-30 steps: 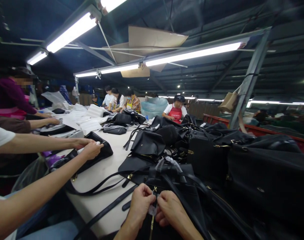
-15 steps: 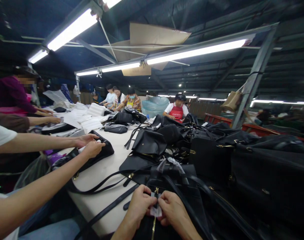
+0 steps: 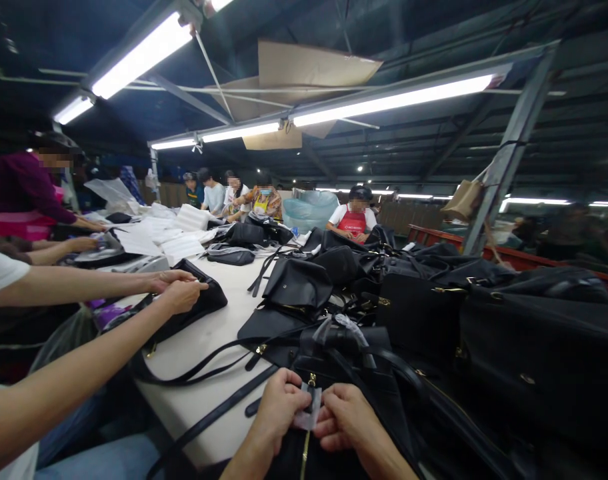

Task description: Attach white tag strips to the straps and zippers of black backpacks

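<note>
Right in front of me lies a black bag (image 3: 379, 407) with a gold zipper (image 3: 305, 453) running toward me. A small piece of translucent wrap (image 3: 311, 415) sits around the dark zipper pull, below the gold slider (image 3: 312, 381). My left hand (image 3: 283, 410) pinches the left side of the wrap and pull between thumb and fingers. On the other side, my right hand (image 3: 341, 417) has thumb and fingertips closed at the wrap's right edge. Another strip of clear wrap (image 3: 351, 327) covers the bag's handle. Long black straps (image 3: 219, 410) trail off to the left.
More black bags (image 3: 424, 300) are heaped to the right and ahead on the pale table (image 3: 229, 300). At left, a co-worker's hands (image 3: 179, 288) work on another black bag (image 3: 209, 307). White sheets (image 3: 154, 233) lie farther back, with other people around the table.
The wrap looks flatter and spread wider to the right of the zipper pull. My right fingers have shifted slightly right. The co-worker's hands at left moved a little.
</note>
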### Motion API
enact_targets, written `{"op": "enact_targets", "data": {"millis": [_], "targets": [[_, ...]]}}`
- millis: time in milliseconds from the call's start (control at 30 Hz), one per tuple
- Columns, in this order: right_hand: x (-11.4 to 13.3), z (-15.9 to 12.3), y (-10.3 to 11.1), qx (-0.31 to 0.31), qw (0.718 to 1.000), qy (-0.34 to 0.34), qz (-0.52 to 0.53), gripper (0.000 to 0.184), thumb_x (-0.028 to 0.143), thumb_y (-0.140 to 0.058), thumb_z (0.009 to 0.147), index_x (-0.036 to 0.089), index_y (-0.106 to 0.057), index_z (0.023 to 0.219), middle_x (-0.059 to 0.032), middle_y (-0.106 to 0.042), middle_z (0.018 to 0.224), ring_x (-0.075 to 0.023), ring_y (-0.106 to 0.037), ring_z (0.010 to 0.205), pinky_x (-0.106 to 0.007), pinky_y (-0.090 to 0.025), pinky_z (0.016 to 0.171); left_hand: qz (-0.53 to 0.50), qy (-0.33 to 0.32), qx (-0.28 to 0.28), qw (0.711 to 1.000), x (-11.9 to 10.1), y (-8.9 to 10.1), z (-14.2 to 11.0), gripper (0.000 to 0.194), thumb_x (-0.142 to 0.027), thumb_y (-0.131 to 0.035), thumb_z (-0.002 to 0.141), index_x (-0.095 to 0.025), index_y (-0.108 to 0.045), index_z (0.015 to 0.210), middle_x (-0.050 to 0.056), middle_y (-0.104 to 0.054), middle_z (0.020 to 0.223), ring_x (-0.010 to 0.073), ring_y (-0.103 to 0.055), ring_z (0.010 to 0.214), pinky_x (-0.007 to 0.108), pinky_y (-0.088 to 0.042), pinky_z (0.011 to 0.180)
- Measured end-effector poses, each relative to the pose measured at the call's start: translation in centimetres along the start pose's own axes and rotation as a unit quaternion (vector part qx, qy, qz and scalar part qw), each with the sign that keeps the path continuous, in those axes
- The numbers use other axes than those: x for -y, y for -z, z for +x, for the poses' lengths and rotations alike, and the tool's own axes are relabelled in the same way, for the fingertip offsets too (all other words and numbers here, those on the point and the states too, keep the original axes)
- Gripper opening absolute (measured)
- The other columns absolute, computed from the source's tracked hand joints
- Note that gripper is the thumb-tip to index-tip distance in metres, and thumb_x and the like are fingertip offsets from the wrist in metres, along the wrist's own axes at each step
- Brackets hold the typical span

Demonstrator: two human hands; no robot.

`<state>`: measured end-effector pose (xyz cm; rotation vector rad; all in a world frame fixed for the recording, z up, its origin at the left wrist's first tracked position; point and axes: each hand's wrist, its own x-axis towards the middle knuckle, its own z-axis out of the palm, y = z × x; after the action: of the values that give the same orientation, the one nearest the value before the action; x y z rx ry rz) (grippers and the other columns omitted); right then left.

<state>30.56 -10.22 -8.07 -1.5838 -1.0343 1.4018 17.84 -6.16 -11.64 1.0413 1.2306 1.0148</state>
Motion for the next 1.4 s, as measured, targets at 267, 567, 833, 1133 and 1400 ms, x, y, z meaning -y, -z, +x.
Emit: {"op": "enact_targets", "data": {"millis": [267,567,833,1133,1400], "targets": [[0.6,-0.1,-0.3,0.003,1.0,-0.006,0.011,0.022,0.02,-0.058,0.084,0.014,-0.057,0.062,0.0006,-0.058,0.052,-0.0056,-0.051,0.038,-0.013,-0.038,0.034,-0.004,0.011,0.011,1.0,0.3,0.2,0.2,0.024,-0.011,-0.069,0.057,-0.019,-0.052,0.072,-0.01,-0.05,0.046,0.0075,-0.041,0.038,0.018,-0.032,0.038],[0.9,-0.1,-1.3,-0.036,0.999,0.004,-0.02,0.035,0.012,-0.042,0.094,0.013,-0.057,0.062,0.0034,-0.054,0.045,-0.0027,-0.04,0.031,-0.012,-0.026,0.03,0.023,-0.017,0.012,1.0,-0.2,0.0,-0.5,0.02,-0.004,-0.067,0.06,-0.017,-0.053,0.068,-0.01,-0.048,0.044,0.0036,-0.037,0.038,0.015,-0.029,0.041],[0.0,0.6,-1.8,-0.081,0.994,0.04,-0.065,0.033,0.013,-0.047,0.087,0.016,-0.053,0.055,0.0061,-0.049,0.039,-0.0039,-0.037,0.028,-0.014,-0.024,0.029,0.05,0.053,0.074,0.995,-1.5,0.7,-1.4,0.03,-0.039,-0.061,0.079,-0.016,-0.055,0.061,-0.001,-0.055,0.047,0.0133,-0.054,0.042,0.029,-0.051,0.047],[0.0,0.7,-1.9,-0.086,0.992,0.047,-0.076,0.033,0.018,-0.047,0.086,0.016,-0.054,0.054,0.005,-0.05,0.039,-0.0051,-0.038,0.028,-0.015,-0.024,0.029,0.138,-0.07,-0.023,0.988,-0.3,-0.4,-2.0,0.023,-0.023,-0.057,0.078,-0.022,-0.046,0.058,-0.003,-0.053,0.051,0.0149,-0.052,0.045,0.023,-0.036,0.043],[0.1,0.8,-1.6,-0.075,0.995,0.043,-0.05,0.034,0.014,-0.047,0.084,0.017,-0.051,0.05,0.007,-0.043,0.037,-0.0039,-0.032,0.029,-0.015,-0.021,0.03,0.219,-0.206,-0.032,0.953,0.1,-0.7,-3.3,0.021,-0.018,-0.052,0.083,-0.024,-0.047,0.063,0.001,-0.056,0.059,0.0193,-0.054,0.06,0.028,-0.028,0.06]]}}
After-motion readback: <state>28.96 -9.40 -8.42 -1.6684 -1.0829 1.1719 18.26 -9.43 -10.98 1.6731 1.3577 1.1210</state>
